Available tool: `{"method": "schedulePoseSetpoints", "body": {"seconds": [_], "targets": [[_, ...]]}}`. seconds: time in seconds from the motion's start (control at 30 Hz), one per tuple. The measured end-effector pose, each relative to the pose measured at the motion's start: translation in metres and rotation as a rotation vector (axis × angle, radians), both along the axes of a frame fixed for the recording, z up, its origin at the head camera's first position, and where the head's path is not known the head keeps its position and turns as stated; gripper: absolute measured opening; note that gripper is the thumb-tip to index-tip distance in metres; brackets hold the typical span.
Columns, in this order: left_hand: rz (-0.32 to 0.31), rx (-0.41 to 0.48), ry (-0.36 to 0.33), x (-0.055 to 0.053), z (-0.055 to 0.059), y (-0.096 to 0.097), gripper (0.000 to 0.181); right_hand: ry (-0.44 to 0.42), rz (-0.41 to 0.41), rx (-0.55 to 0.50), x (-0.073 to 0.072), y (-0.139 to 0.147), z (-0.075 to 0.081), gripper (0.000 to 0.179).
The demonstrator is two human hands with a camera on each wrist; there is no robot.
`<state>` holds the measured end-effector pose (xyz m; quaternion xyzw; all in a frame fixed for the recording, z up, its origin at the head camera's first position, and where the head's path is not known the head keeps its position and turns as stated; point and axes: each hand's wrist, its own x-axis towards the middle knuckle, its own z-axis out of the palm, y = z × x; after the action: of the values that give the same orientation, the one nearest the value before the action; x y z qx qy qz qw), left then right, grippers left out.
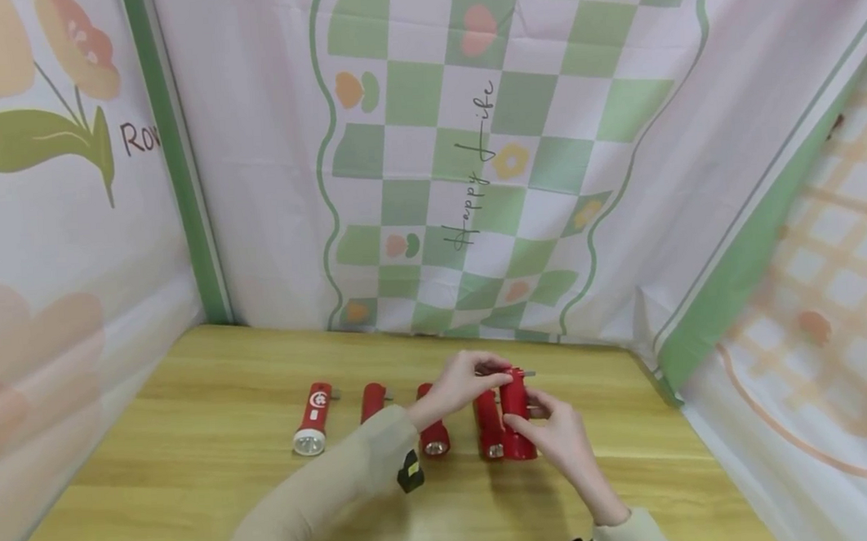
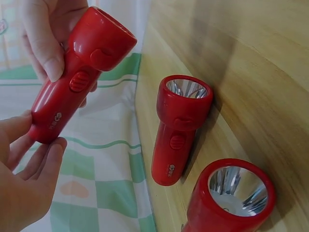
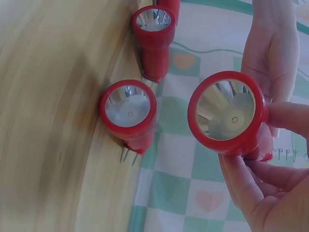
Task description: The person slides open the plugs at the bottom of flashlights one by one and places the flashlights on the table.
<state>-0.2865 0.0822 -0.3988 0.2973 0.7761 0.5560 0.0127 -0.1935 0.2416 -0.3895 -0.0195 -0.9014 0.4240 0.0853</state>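
A red flashlight point(image 1: 516, 417) is held above the wooden table by both hands. My left hand point(image 1: 457, 385) pinches its tail end, where metal prongs point(image 1: 530, 373) stick out sideways. My right hand point(image 1: 562, 437) grips the body between thumb and fingers, near the head. In the left wrist view the ridged switch point(image 2: 79, 81) on the held flashlight shows; the right wrist view looks into its reflector point(image 3: 225, 109). Another red flashlight point(image 1: 489, 425) lies on the table just left of the held one.
Further left lie two more red flashlights point(image 1: 435, 435), point(image 1: 372, 399), the second partly behind my left sleeve point(image 1: 384, 445). A red flashlight with a white head point(image 1: 316, 415) ends the row. Printed cloth point(image 1: 428, 164) hangs along the back edge of the table point(image 1: 194, 479) and both sides.
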Motion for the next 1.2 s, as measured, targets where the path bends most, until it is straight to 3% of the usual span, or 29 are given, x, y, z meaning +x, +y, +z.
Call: {"method": "schedulePoseSetpoints", "body": {"seconds": [0.37, 0.73, 1.2], "targets": [[0.002, -0.012, -0.069, -0.001, 0.004, 0.011, 0.025, -0.054, -0.010, -0.047, -0.003, 0.011, -0.002, 0.051], [-0.015, -0.043, -0.045, -0.006, 0.002, 0.022, 0.018, -0.041, -0.015, -0.032, -0.002, 0.020, -0.002, 0.050], [0.006, -0.082, -0.056, -0.012, -0.005, 0.037, 0.021, -0.049, -0.006, -0.077, -0.011, 0.032, -0.012, 0.052]]}}
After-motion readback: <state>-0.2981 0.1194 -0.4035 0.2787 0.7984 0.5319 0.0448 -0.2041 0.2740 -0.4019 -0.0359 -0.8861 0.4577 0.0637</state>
